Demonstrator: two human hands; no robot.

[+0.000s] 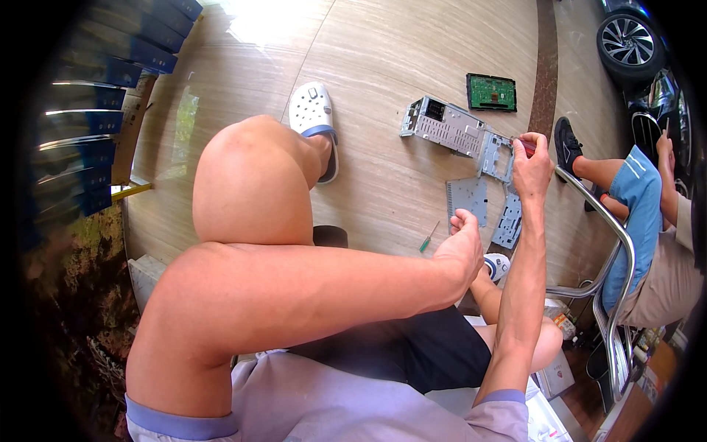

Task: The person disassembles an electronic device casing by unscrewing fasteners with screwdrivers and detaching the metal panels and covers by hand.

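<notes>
My right hand [532,171] is closed round a red-handled screwdriver [527,148], its tip hidden from view. Just beside it lies a silver metal frame [496,156] with cut-outs, touching the end of a slotted metal box [451,127], which looks like a device chassis. Lower and to the left, my left hand [462,252] has its fingers curled with thumb and forefinger together; whatever they may hold is too small to see. Beyond the left hand rest a flat metal cover [467,199] and a perforated metal plate [508,221]. A small green-handled screwdriver [426,242] lies on the floor left of that hand.
A green circuit board [492,93] in a black frame lies beyond the box. My foot in a white clog [312,110] stands left. On the right, a person in blue shorts [627,214] sits by a chrome-framed chair [624,243]. A car wheel [628,46] is behind; blue boxes [96,155] line the left.
</notes>
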